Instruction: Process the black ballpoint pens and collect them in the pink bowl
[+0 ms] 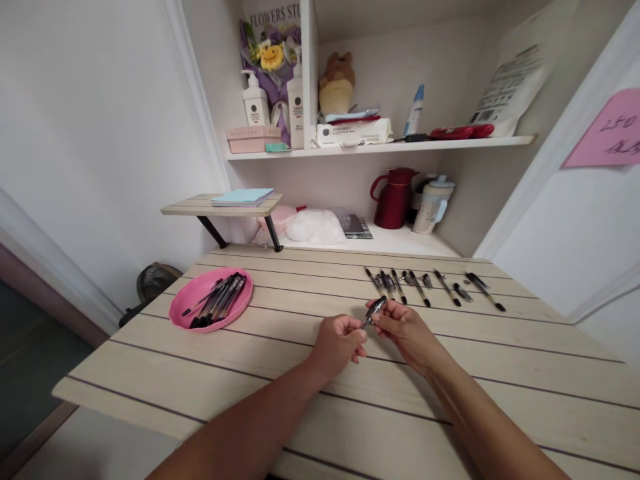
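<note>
Both hands meet over the middle of the wooden table (pixel 150 373). My left hand (pixel 340 341) is closed, pinching the lower end of a black pen (pixel 374 311). My right hand (pixel 403 328) is closed around the pen's upper part. The pen is tilted, its tip toward the left hand. Just beyond the hands, several loose pens and pen parts (pixel 430 287) lie in a row on the table. A pink plate (pixel 186 301) with several black pens in it sits at the left of the table.
A small raised shelf (pixel 200 208) with blue notebooks stands at the table's back left. Behind are a red jug (pixel 395 199), a pale cup (pixel 433 207), a plastic bag and wall shelves with bottles. A pink note (pixel 607 130) hangs at the right.
</note>
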Demonstrator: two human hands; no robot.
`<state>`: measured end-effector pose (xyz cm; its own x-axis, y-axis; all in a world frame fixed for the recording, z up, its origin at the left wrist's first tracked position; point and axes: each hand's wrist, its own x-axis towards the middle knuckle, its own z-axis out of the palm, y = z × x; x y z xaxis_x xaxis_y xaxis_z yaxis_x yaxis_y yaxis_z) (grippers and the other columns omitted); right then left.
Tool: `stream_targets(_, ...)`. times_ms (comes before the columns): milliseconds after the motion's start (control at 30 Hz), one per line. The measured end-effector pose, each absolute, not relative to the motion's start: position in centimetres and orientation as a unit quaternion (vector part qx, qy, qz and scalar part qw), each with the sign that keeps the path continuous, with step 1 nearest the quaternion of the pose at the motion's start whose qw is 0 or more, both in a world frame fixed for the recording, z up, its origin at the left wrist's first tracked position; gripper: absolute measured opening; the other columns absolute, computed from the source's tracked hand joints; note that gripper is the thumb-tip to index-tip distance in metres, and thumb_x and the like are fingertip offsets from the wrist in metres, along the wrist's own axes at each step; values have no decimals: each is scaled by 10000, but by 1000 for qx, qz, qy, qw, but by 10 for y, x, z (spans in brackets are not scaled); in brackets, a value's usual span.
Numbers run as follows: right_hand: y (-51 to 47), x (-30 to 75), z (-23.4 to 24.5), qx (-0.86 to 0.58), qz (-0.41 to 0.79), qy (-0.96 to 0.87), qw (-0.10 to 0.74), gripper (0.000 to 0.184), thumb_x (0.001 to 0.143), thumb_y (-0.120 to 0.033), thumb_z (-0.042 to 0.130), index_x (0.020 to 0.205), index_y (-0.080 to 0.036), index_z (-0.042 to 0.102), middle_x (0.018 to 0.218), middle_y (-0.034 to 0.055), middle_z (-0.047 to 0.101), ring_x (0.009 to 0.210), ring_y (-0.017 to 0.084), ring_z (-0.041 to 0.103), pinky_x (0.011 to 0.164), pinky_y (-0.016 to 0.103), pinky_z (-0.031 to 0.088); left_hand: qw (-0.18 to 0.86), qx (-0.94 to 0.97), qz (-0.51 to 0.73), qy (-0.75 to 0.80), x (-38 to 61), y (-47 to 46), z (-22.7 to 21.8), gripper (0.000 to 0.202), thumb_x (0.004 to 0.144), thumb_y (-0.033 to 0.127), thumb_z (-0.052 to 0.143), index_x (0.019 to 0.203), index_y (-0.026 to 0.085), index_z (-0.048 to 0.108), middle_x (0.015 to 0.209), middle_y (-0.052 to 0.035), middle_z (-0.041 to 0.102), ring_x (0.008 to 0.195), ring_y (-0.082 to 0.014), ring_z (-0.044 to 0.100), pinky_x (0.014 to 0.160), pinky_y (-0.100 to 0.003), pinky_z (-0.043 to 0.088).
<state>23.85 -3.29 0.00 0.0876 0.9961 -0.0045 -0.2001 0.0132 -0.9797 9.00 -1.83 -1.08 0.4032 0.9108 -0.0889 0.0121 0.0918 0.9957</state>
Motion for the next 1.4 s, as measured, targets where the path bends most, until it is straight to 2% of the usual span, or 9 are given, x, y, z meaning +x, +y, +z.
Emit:
stream_targets(167, -34, 235, 3, -467, 526, -428, 567, 330, 555, -344, 765, 794, -164, 626, 513, -59, 454, 474, 78, 426, 469, 221, 304, 574, 590, 368, 432, 89, -17, -14, 113, 652, 203, 553, 735, 137, 594, 480, 39, 513, 408, -80, 493, 377, -172, 345)
stream_targets(500, -32, 235, -8, -469, 549, -426, 546, 430, 601, -372, 741, 958, -182, 595, 625, -17, 573, 480, 80, 472, 467, 220, 348, 524, 603, 413, 437, 86, -3, -11, 102, 677, 227, 558, 745, 150, 559, 571, 38, 524, 480, -68, 480, 470, -173, 359)
stream_targets(600, -32, 234, -13, -511, 528, -422, 531, 390, 573, -385, 748, 879, -181, 618, 625, -18, 580, 440, 62, 443, 434, 207, 322, 430, 622, 458, 468, 67, 16, 1, 118, 654, 194, 582, 764, 155, 560, 588, 44, 514, 507, -66, 458, 499, -172, 353)
stream_targets(700, -32, 233, -21, -545, 517, -434, 497, 358, 579, -408, 727, 832, -176, 627, 540, -38, 529, 413, 60, 413, 395, 190, 271, 285, 651, 444, 545, 21, 38, 27, 134, 680, 196, 562, 812, 169, 562, 638, 24, 560, 539, -90, 489, 515, -191, 350)
stream_targets(833, -29, 234, -33, -561, 508, -478, 447, 383, 633, -446, 662, 882, -159, 618, 440, -70, 437, 364, 53, 327, 368, 188, 206, 43, 673, 315, 667, -65, 57, 62, 220, 759, 202, 476, 951, 187, 580, 865, -53, 646, 775, -171, 579, 632, -241, 378)
stream_targets(900, -27, 235, -38, -560, 503, -499, 431, 403, 639, -459, 645, 893, -148, 613, 419, -79, 410, 359, 51, 292, 368, 193, 190, -4, 631, 213, 746, -102, 62, 68, 273, 791, 209, 419, 1016, 201, 575, 952, -74, 654, 848, -203, 592, 641, -259, 384)
stream_targets(1067, -22, 238, -45, -559, 492, -529, 407, 455, 635, -487, 625, 919, -132, 606, 427, -79, 404, 371, 52, 280, 379, 202, 180, -17, 587, 148, 796, -151, 67, 56, 293, 752, 189, 447, 997, 174, 607, 972, -134, 659, 903, -271, 597, 661, -305, 404)
stream_targets(1233, -24, 239, -44, -558, 480, -548, 396, 465, 653, -502, 599, 936, -132, 600, 435, -79, 392, 381, 55, 271, 392, 211, 187, -17, 593, 114, 797, -158, 73, 41, 264, 760, 211, 452, 931, 171, 650, 998, -140, 655, 931, -255, 596, 716, -299, 417)
stream_targets(1400, -25, 237, -42, -565, 468, -556, 390, 481, 626, -537, 602, 905, -145, 607, 456, -72, 402, 388, 59, 285, 394, 214, 204, -10, 605, 91, 791, -157, 80, 45, 337, 811, 284, 413, 1051, 160, 615, 1087, -150, 623, 1006, -248, 566, 784, -306, 410)
